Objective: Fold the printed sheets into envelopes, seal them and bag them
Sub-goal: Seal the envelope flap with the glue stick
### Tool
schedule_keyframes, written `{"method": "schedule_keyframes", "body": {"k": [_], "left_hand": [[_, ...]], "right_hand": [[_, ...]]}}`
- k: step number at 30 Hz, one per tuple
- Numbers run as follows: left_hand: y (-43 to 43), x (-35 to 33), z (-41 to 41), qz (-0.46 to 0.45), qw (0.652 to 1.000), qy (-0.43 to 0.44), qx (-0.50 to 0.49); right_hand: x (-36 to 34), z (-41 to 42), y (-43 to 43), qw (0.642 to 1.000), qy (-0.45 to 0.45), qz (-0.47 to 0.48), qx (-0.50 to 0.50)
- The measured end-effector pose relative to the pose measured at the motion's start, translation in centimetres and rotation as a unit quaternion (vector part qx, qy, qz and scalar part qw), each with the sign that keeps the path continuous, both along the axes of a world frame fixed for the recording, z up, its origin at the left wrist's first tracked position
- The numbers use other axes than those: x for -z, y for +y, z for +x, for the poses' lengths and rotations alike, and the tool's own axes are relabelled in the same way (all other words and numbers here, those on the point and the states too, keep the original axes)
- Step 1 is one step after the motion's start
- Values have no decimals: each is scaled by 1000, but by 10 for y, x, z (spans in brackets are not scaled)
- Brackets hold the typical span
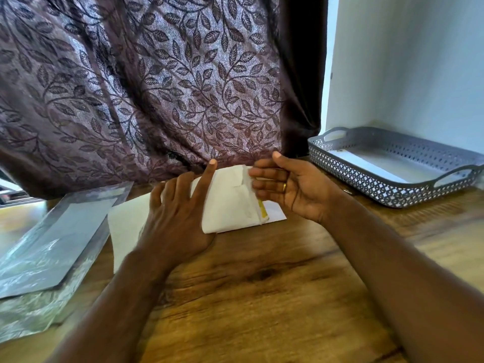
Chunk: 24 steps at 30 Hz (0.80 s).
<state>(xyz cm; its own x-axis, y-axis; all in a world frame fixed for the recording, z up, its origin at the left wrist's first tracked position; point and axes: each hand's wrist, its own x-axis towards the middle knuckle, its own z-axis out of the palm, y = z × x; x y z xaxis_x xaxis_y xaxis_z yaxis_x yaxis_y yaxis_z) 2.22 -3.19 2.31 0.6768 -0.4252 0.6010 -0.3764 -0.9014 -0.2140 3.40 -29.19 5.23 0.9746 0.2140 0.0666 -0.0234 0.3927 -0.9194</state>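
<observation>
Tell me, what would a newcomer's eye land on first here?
Two hands meet mid-way across the wooden table: the left hand rests on a folded white sheet while the right hand, open, touches its right edge. Behind them hangs a big purple leaf-patterned curtain. A grey perforated tray sits at the far right, and clear plastic bags lie at the left.

Folded white envelope (pixel 230 203) — yellow edge; flat sheet (pixel 128 221) beneath; bags (pixel 52 244) left.
</observation>
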Motion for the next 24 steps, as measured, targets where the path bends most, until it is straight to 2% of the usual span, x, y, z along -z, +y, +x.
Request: {"method": "schedule_keyframes", "body": {"k": [1,3,5,8,12,13,14,17,19,22,24], "left_hand": [[3,1,2,-1,1000,5,-5],[9,3,5,-5,1000,17,-14],[12,5,9,-8,1000,21,-19],[13,6,12,-12,999,25,-22],[15,8,14,-10,1000,13,-25],[16,8,14,-9,999,15,-27],[17,8,15,-9,999,17,-31],[17,9,15,-12,999,17,-36],[17,9,16,-18,999,15,-36],[19,8,17,-43,998,5,-40],[21,6,17,-61,997,-8,-44]], "right_hand": [[3,3,-5,998,-6,-16,55],[13,10,-14,977,-38,-137,162],[25,19,-19,912,-86,-327,231],[32,27,-14,808,-121,-544,190],[31,32,-1,671,-128,-725,87],[30,32,1,655,-125,-742,70],[29,32,2,655,-117,-744,54],[25,29,3,694,-74,-716,13],[22,26,1,703,-48,-710,13],[22,27,-5,715,-58,-694,66],[23,28,-13,745,-69,-648,142]]}}
